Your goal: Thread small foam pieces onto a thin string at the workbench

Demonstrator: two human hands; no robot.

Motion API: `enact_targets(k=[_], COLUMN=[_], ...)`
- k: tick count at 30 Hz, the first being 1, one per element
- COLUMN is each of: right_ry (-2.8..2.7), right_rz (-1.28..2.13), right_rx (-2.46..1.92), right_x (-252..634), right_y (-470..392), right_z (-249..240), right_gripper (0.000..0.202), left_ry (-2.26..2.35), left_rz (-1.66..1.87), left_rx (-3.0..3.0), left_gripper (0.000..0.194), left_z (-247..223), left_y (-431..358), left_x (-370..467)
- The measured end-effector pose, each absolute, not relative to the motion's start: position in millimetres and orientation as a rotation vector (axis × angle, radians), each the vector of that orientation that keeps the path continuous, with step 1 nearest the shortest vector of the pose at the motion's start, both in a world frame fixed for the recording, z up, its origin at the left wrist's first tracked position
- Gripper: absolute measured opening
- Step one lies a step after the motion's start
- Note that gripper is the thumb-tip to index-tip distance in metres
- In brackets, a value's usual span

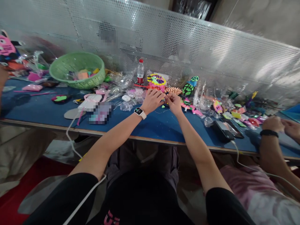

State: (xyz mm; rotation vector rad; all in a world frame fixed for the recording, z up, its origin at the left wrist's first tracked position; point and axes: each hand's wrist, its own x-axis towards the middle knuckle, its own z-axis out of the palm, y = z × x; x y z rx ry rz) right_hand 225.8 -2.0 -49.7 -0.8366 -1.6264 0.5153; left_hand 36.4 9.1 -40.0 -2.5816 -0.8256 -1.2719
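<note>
My left hand (152,99), with a watch (140,112) on its wrist, is over the middle of the blue table. Close beside it, my right hand (174,102) has its fingers bent together in a pinch. The fingertips of both hands meet around something small and dark that I cannot make out. Just beyond them lies a colourful clay figure (156,80) with a yellow and purple frill, and next to it a peach bumpy piece (173,90). A small green bit (163,106) lies below my fingers. Right of my right hand is a pink and green figure (192,108).
A green basket (77,70) holding coloured pieces stands at the left back. A red-capped bottle (140,71) stands upright behind my hands. Near the front edge lie a white power bank (90,102) and a black device (223,131) with cables. A co-worker's hands (274,124) are at the right.
</note>
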Motion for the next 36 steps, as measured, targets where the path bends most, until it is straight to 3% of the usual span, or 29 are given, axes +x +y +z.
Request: enact_targets(k=[7,11,17,27,36], right_ry=[-1.667,-1.633,-1.675,-1.577,-1.581], right_rz=[0.436,0.404,0.323,0.271,0.221], right_rx=[-0.869,-0.823,-0.839,-0.886,-0.913], right_x=[227.9,226.9,222.1,215.1,229.5], right_y=[-5.7,-6.2,-11.9,-10.5,-4.6], right_z=[-49.1,-47.5,-49.2,-52.5,-49.2], right_gripper=[0.057,0.054,0.044,0.042,0.041], left_ry=[-0.700,-0.775,-0.760,-1.213,-1.078], left_rz=[-1.319,-1.493,-1.868,-2.344,-2.134], left_rx=[-2.662,-2.615,-2.807,-2.859,-2.832], left_gripper=[0.042,0.035,0.041,0.031,0.038], left_z=[-34.5,-33.7,-26.4,-48.9,-52.2], left_y=[9.0,5.5,8.5,52.3,52.5], left_x=[22.9,25.3,26.9,27.3,32.5])
